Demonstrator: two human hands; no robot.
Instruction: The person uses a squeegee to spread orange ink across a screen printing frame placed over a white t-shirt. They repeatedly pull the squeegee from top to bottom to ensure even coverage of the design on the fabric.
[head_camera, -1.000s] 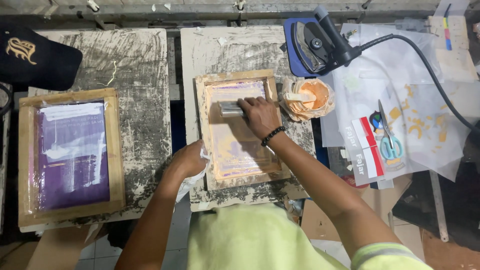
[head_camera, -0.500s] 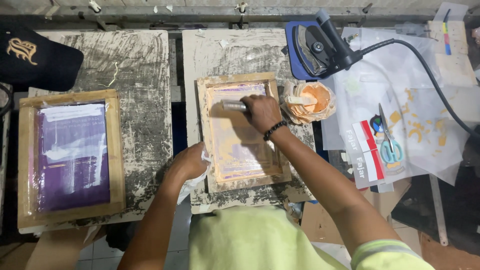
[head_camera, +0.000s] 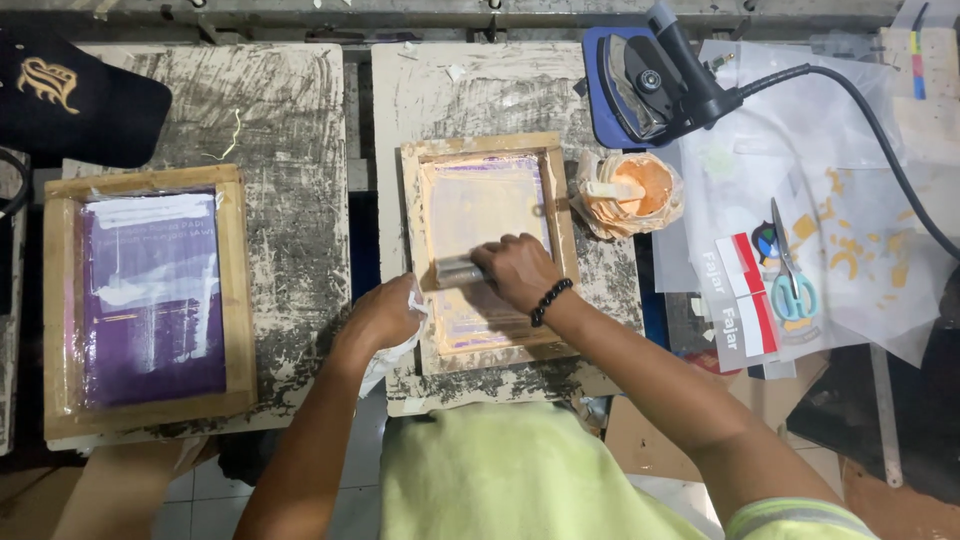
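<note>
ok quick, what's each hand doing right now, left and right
Left hand: closed on a white cloth, pressing the wooden screen frame edge.
Right hand: closed around a squeegee on the screen.

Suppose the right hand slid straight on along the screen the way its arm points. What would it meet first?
Probably the left rail of the wooden frame, since the right hand with its squeegee points up-left across the mesh.

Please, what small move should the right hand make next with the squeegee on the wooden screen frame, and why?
Probably keep drawing the squeegee toward the near edge. The right hand holds it about midway down the screen frame, so the nearer half of the mesh looks not yet covered. The left hand, with a white cloth, steadies the frame's left side.
</note>
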